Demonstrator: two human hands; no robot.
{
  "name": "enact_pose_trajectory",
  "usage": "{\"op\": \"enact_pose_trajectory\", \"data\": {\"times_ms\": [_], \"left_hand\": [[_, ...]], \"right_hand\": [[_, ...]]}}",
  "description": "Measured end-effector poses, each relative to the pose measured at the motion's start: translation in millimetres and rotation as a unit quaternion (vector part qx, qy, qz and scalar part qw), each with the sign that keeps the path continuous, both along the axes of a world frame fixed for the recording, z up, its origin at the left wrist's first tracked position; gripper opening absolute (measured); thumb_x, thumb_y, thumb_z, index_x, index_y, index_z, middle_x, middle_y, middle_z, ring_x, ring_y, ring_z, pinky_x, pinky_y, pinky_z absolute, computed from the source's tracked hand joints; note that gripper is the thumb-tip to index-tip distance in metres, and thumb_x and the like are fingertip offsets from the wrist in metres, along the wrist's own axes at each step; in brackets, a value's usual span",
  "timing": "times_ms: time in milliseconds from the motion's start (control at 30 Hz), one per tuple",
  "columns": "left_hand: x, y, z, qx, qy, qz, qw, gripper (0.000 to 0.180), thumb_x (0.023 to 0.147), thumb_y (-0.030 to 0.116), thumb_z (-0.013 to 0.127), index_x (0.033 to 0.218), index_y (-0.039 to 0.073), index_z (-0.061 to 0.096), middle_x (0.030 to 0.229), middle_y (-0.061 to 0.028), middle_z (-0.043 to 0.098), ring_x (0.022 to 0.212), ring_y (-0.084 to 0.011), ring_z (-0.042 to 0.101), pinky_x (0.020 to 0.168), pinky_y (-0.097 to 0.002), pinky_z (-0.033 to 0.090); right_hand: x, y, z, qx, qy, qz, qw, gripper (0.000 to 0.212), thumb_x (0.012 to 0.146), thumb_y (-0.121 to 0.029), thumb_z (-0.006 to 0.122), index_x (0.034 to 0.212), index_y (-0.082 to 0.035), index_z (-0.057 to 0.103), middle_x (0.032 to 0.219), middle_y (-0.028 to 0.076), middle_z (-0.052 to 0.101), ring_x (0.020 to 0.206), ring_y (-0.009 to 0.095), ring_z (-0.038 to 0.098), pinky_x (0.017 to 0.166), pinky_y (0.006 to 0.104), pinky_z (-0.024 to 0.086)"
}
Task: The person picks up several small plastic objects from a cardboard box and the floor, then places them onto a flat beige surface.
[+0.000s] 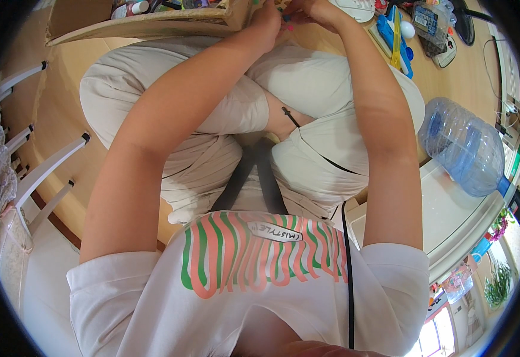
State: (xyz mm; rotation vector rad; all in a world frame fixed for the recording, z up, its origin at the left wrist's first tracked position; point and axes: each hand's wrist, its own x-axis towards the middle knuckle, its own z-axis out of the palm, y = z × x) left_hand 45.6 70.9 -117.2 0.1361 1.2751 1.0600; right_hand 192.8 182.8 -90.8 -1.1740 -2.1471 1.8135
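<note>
Both hands are close together at the top edge of the head view, partly cut off by it. My left hand [266,24] is closed, its fingers curled beside the corner of an open cardboard box [147,28]. Facing it, my right hand [315,13] has its fingers bent and pressed together toward the left one. Small bits of blue and pink [290,27] show between and just below the fingers, too small to name. What each hand grips is hidden. Inside the box lie a bottle with a white cap [139,8] and other mixed small items.
Right of my right arm lie a blue tool-like object [391,35], a yellow strip [396,44], a white ball [407,30] and a clear package [425,21]. A large clear-blue water jug [462,146] rests on its side at the right. White rack legs [52,166] stand at the left.
</note>
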Motion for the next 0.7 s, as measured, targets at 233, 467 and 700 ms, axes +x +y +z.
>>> {"op": "enact_pose_trajectory", "data": {"times_ms": [233,467,700], "left_hand": [[-3,3,-14,-0.025,0.038,-0.041,0.998,0.063,0.108,0.059,0.028,0.122,0.008,0.063,0.09,-0.014,0.072,0.073,-0.0238,0.069,0.057,-0.0388,0.057],[9,3,6,-0.017,0.004,-0.026,1.0,0.062,0.11,0.053,0.026,0.134,0.005,0.057,0.108,-0.0169,0.071,0.09,-0.0274,0.071,0.071,-0.0385,0.061],[1,-2,-1,0.065,0.028,-0.017,0.997,0.062,0.11,0.054,0.023,0.13,0.007,0.059,0.101,-0.0149,0.072,0.089,-0.0261,0.071,0.07,-0.0395,0.061]], "right_hand": [[-9,-14,25,-0.063,-0.009,0.008,0.998,0.026,0.097,-0.014,0.059,0.108,0.003,0.076,0.1,0.015,0.076,0.087,0.023,0.071,0.077,0.0364,0.057],[-3,-22,38,-0.124,-0.017,-0.022,0.992,0.033,0.1,-0.017,0.057,0.118,0.006,0.073,0.107,0.017,0.076,0.094,0.025,0.073,0.084,0.0355,0.059],[-12,-22,42,-0.17,0.002,-0.034,0.985,0.033,0.1,-0.019,0.056,0.118,0.005,0.072,0.108,0.015,0.076,0.094,0.025,0.073,0.085,0.0361,0.059]]}}
